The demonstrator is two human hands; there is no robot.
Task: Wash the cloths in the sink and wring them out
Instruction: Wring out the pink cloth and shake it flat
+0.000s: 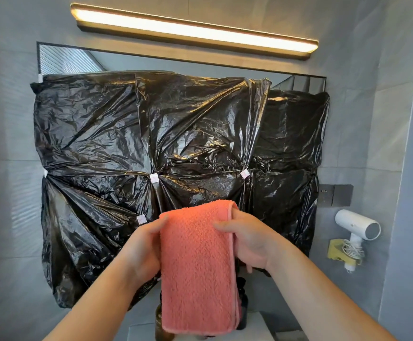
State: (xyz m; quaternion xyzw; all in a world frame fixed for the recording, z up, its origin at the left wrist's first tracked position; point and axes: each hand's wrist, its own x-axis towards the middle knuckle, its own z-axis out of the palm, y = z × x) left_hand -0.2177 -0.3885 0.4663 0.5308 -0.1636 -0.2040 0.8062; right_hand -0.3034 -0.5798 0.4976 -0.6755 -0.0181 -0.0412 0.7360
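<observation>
A folded pink fluffy cloth [198, 267] hangs upright in front of me, raised at chest height before the wall. My left hand [144, 249] grips its upper left edge, thumb on the front face. My right hand [247, 239] grips the upper right edge, fingers tucked behind the fold and thumb lying across the front. The cloth's lower end dangles over the counter. The sink is hidden below the cloth and my arms.
Black plastic sheeting [176, 148] covers the mirror behind. A white hair dryer [355, 232] sits in a yellow holder on the right wall, below a dark socket plate [336, 195]. A brown bottle [160, 323] and dark containers stand behind the cloth. A lit lamp bar [193, 30] hangs above.
</observation>
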